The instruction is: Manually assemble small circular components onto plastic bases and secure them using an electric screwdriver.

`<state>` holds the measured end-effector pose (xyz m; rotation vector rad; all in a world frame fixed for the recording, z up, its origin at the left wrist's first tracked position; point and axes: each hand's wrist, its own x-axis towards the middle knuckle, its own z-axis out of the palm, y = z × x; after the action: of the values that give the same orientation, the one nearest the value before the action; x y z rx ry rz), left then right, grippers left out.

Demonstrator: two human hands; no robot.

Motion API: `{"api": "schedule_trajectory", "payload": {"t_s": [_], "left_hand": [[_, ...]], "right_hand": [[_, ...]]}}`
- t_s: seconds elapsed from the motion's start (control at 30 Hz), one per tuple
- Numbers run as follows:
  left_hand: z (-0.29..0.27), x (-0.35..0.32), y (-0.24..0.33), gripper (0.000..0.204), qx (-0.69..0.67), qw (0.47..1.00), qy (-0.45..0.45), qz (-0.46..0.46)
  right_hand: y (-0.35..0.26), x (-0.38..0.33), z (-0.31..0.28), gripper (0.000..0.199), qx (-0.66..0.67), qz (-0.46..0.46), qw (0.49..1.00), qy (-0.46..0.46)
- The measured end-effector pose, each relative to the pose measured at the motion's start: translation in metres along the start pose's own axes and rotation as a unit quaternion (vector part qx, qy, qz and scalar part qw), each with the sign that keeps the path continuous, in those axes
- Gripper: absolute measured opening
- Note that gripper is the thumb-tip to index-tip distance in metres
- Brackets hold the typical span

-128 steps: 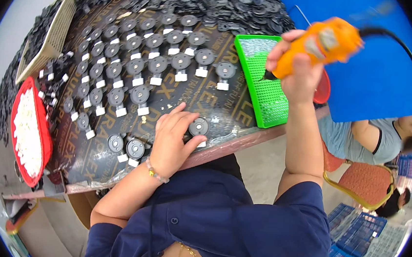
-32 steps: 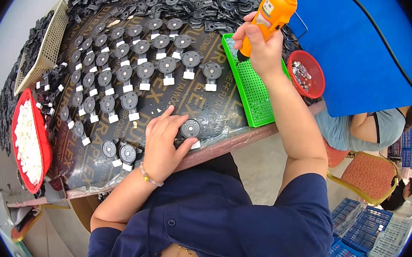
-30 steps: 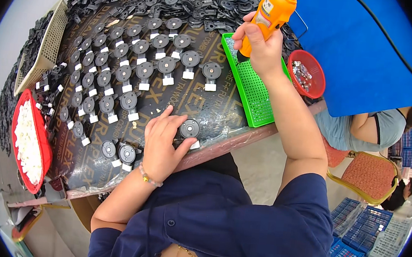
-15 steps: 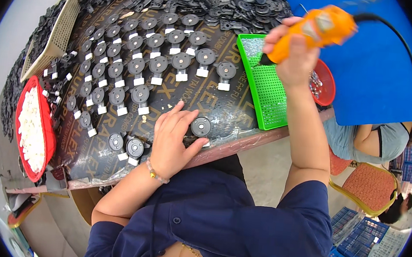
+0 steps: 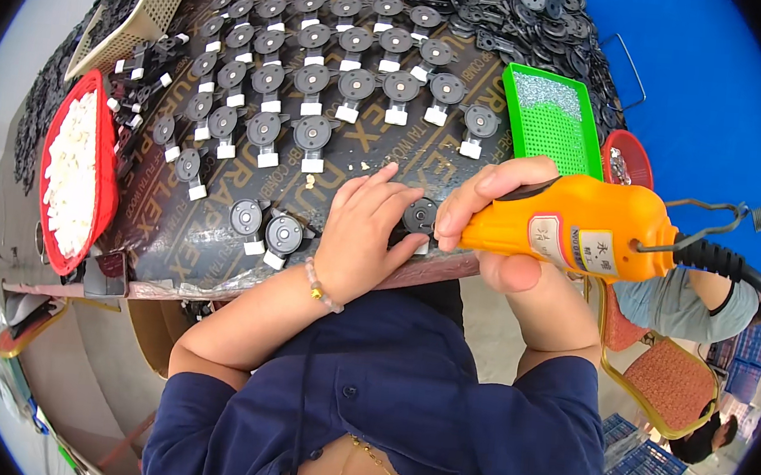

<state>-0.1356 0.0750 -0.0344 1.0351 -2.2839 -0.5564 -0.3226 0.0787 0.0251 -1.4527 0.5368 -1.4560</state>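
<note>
I see my right hand point(image 5: 499, 225) wrapped tight around the orange electric screwdriver point(image 5: 575, 236), its tip down on a round black part point(image 5: 420, 215) at the near edge of the table point(image 5: 379, 151). My left hand point(image 5: 365, 232) lies flat beside this part, fingers spread and touching it, not closed around anything. Half a second ago the screwdriver was lifted over the green tray; now it has come down to the part, while the left hand has stayed in its place. The green tray point(image 5: 553, 126) sits near the right edge of the table, and it holds a heap of small silver screws at its far end. Just beside it, at the right edge, is a red bowl point(image 5: 627, 160) with more small metal pieces. At the left edge, a red tray point(image 5: 74, 170) is filled with small white pieces, and a beige basket point(image 5: 138, 8) lies tilted at the far left corner. Rows of the same black parts with white tabs point(image 5: 322, 79) cover the middle.
</note>
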Motion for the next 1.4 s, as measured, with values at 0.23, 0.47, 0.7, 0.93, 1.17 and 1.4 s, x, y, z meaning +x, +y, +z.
{"api": "schedule_trajectory", "payload": {"t_s": [0.23, 0.47, 0.7, 0.93, 1.17, 1.4], "left_hand": [[0.002, -0.002, -0.001, 0.053, -0.003, 1.0, 0.007, -0.001], [0.005, -0.002, -0.003, 0.048, 0.007, 1.0, 0.013, 0.008], [-0.005, -0.005, 0.002, 0.048, -0.005, 1.0, 0.024, -0.004], [-0.086, -0.056, -0.005, 0.048, 0.137, 0.987, 0.038, -0.074], [-0.077, -0.08, -0.034, 0.053, 0.211, 0.972, 0.057, -0.089], [-0.101, -0.094, -0.066, 0.051, 0.195, 0.979, 0.041, -0.045]], "right_hand": [[0.0, -0.003, 0.003, 0.074, 0.018, 0.036, 0.999, 0.008], [0.001, -0.001, 0.003, 0.066, 0.05, 0.087, 0.994, -0.051], [0.004, 0.004, 0.008, 0.079, 0.016, 0.063, 0.995, 0.08], [-0.024, -0.002, -0.005, 0.082, 0.022, -0.133, 0.987, 0.086], [-0.003, 0.007, 0.02, 0.08, 0.014, -0.14, 0.988, 0.072], [0.008, 0.012, 0.035, 0.075, 0.002, -0.129, 0.989, 0.071]]}}
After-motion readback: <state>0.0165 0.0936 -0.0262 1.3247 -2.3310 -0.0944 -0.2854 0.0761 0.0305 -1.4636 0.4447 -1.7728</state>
